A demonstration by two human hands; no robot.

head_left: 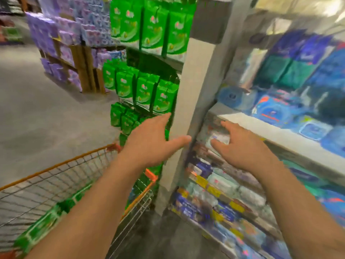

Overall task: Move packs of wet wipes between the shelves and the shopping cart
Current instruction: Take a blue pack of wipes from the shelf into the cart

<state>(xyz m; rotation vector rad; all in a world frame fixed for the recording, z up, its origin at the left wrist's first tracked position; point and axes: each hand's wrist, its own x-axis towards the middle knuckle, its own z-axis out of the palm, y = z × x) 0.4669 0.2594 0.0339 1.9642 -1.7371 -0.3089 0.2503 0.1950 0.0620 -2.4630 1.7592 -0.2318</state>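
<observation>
Both hands spread wide, holding nothing. Right hand [242, 146] reached a pale, soft plastic wipes pack [217, 136] on the grey shelf [280, 135]; left hand [155, 143] hovered beside the post. Best gripped from both ends before lifting to the orange-rimmed wire cart [61, 176].

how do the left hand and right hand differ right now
The left hand hangs in the air in front of the grey shelf post, touching nothing, while the right hand lies on a pale pack of wet wipes on the shelf. The left hand is above the shopping cart side; the right hand reaches into the shelving. Both have straight, spread fingers and bare forearms.
</observation>
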